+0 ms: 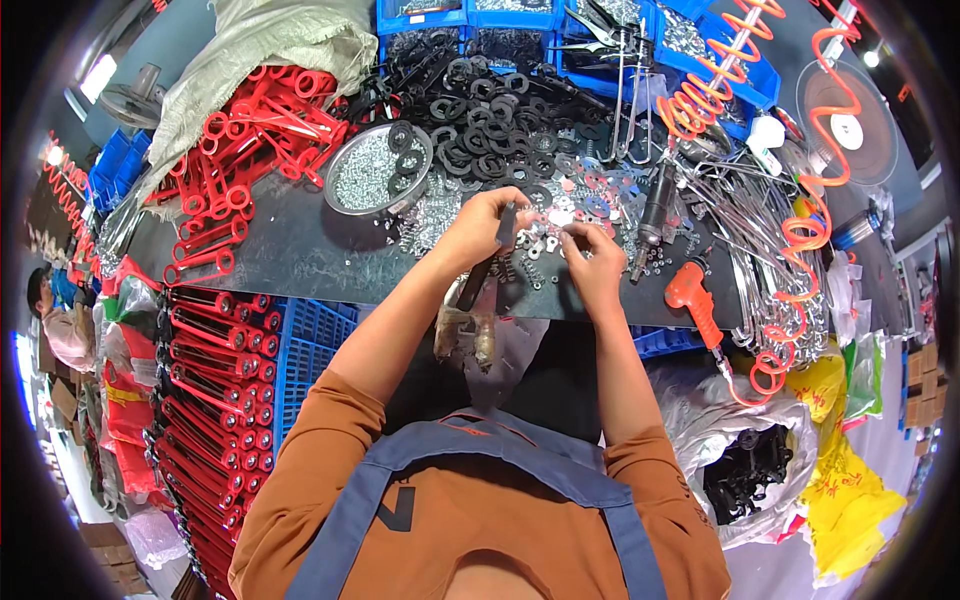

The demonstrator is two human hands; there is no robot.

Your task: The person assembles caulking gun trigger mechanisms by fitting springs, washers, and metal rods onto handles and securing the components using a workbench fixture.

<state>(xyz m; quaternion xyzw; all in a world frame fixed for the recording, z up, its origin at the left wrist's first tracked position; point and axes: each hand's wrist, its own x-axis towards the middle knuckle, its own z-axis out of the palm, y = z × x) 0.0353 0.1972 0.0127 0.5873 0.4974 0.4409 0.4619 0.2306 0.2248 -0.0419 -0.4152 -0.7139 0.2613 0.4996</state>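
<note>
My left hand (476, 232) is closed around a dark, flat, bar-like part (506, 226), held upright above the bench edge. Below it another dark bar (474, 286) slopes down to a worn, rust-stained fixture (466, 337) at the edge. To the right, my right hand (597, 266) has its thumb and fingers drawn together over the small hardware; whatever they hold is too small to make out. Between and beyond both hands lie loose washers and nuts (540, 243). Black rings (490, 130) are heaped farther back.
Red tubular parts (235, 150) spill from a sack at left, beside a metal bowl (375, 172) of small hardware. A black pneumatic driver (656, 205), an orange power tool (694, 297), metal rods (765, 250) and coiled orange hoses (700, 95) occupy the right. Blue bins (515, 18) line the back.
</note>
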